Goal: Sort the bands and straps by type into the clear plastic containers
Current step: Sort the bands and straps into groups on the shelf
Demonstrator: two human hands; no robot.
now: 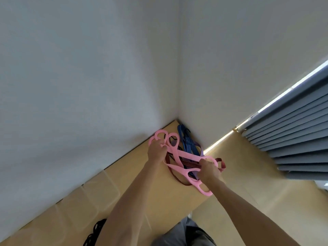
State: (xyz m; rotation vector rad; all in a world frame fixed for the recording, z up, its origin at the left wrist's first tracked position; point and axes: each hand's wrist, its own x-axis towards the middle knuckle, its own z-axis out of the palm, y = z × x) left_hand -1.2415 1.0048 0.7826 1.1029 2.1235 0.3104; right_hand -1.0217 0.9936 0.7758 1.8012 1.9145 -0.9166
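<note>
at the very bottom, closest to the camera, you can see a bit of the person's grey clothes (191,233), and to the left of that a black band with loops (94,231) lies on the tan counter (165,197), partly hidden behind the left arm. there seem to be clear plastic containers (99,189) on the left part of the counter, but they are faint and hard to make out. both bare arms reach forward over the counter. the right hand (209,172) has its fingers curled tight around one end of the pink bands (179,157), near their big round loops. the left hand (157,150) is a little farther away and has its fingers curled around the other end of the pink bands, close to two more round loops. the pink bands stretch between the two hands and cross over each other. under them, on the counter, is a dark red striped strap (220,165) that sticks out just past the right hand. farther back, a blue striped strap (186,142) lies in the corner, and a light purple band (199,148) is just beside it, close to the wall. all these bands and straps are in a messy pile. behind the pile are white walls (88,68) that meet in a corner. off to the right is a grey blind (292,130) with bright light at its edge.
</note>
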